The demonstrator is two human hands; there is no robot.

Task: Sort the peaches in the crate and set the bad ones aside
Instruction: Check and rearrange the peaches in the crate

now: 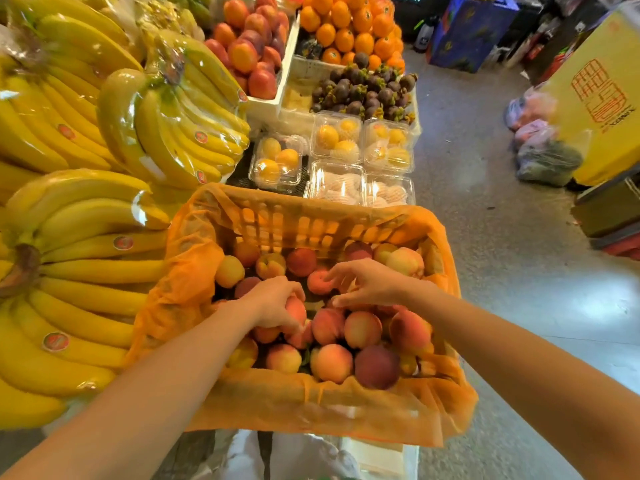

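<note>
Fingers [291, 289] of the left hand [273, 303] curl round a peach [296, 310] at the centre of the crate [311, 223]. Right hand [372, 284] fingers [337, 271] are spread, tips at a second peach [319, 283] just beyond, not closed on it. The other peaches [362, 329] fill the crate. No rejects are visible outside the crate. Sorting is judged barely begun.
</note>
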